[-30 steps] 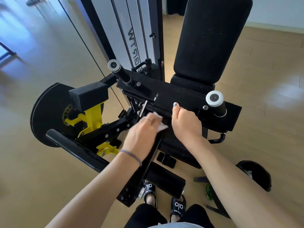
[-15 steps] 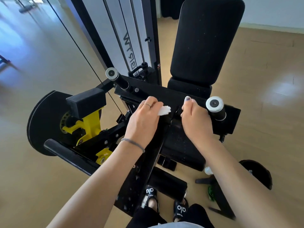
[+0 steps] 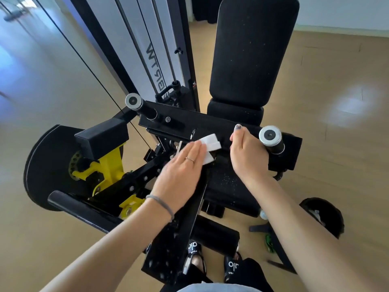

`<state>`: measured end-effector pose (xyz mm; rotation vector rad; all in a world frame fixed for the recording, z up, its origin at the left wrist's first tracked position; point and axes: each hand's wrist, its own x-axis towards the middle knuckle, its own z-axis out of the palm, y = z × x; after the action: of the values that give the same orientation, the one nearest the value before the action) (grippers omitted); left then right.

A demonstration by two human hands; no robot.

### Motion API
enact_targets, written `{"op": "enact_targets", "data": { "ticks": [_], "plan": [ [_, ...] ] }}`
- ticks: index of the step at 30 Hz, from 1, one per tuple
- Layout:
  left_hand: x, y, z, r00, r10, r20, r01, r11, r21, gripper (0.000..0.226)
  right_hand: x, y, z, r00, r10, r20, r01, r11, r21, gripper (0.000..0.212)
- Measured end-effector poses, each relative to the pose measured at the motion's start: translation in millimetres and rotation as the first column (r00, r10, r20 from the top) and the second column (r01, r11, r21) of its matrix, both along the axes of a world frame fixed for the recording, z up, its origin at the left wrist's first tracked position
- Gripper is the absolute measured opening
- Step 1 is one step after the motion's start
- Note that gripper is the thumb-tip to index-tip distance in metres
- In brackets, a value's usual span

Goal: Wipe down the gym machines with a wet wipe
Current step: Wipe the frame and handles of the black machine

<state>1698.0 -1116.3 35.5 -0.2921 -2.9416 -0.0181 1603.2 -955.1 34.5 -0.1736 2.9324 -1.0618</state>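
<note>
Left hand [image 3: 181, 173] presses wipe [image 3: 209, 147] flat; folded.

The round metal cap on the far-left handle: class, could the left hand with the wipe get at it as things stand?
Probably yes. The left hand presses the wipe on the black bar, and the metal cap stands uncovered up-left with open space between.

wipe [image 3: 210, 147] on crossbar [image 3: 202, 123], backrest [image 3: 250, 51] behind, hands either side

wipe [image 3: 210, 147] half hidden under left hand [image 3: 181, 175].
</note>
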Motion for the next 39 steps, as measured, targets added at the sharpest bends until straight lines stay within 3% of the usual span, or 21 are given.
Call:
{"op": "enact_targets", "data": {
  "ticks": [3,8,11,15,17,22,25,29,34,36,39],
  "plan": [
    [6.7,15.3,-8.1,0.994,-0.106,0.009,0.106,0.994,0.002,0.052,8.6,-7.5,2.1,0.999,0.015,-0.037,-0.015,1.0,0.011,0.048],
    [3.4,-4.7,-1.7,0.993,0.12,-0.025,-0.117,0.99,0.074,0.061,26.3,-18.1,-3.7,0.995,0.088,0.045,-0.093,0.991,0.101,0.06],
    [18.0,12.8,-12.3,0.998,-0.021,-0.057,0.023,0.999,0.044,0.055,24.4,-18.8,-8.0,0.997,0.076,0.022,-0.077,0.991,0.106,0.065],
    [50.0,-0.5,-26.1,0.998,0.041,0.044,-0.047,0.987,0.155,0.068,22.0,-19.5,-10.5,0.996,0.093,-0.003,-0.092,0.988,0.127,0.071],
    [56.7,-8.1,-27.5,0.988,0.106,0.111,-0.118,0.988,0.1,0.073,22.9,-21.1,-12.2,0.996,0.082,-0.028,-0.077,0.987,0.142,0.072],
    [35.4,31.6,-33.3,0.942,0.277,0.189,-0.278,0.96,-0.025,0.059,22.8,-24.3,-14.5,0.997,0.065,-0.048,-0.058,0.989,0.135,0.072],
    [55.5,34.1,-30.9,0.944,0.254,0.209,-0.234,0.965,-0.115,0.058,23.3,-23.6,-16.1,0.996,0.063,-0.058,-0.055,0.991,0.124,0.071],
    [80.7,25.0,-14.3,0.886,0.451,0.112,-0.455,0.89,0.02,0.055,22.3,-24.8,-18.4,0.997,0.041,-0.067,-0.033,0.993,0.112,0.07],
    [92.0,52.9,-25.5,0.958,0.264,0.117,-0.262,0.965,-0.028,0.05,23.3,-21.7,-17.6,0.995,0.064,-0.079,-0.056,0.994,0.099,0.068],
    [90.2,38.4,-21.3,0.942,0.329,0.063,-0.332,0.942,0.05,0.037,22.6,-22.5,-17.8,0.995,0.063,-0.079,-0.054,0.992,0.11,0.068],
    [82.9,31.5,-12.0,0.886,0.454,0.093,-0.463,0.875,0.144,0.019,22.6,-24.0,-19.4,0.995,0.048,-0.084,-0.039,0.993,0.113,0.068]
  ]
}}
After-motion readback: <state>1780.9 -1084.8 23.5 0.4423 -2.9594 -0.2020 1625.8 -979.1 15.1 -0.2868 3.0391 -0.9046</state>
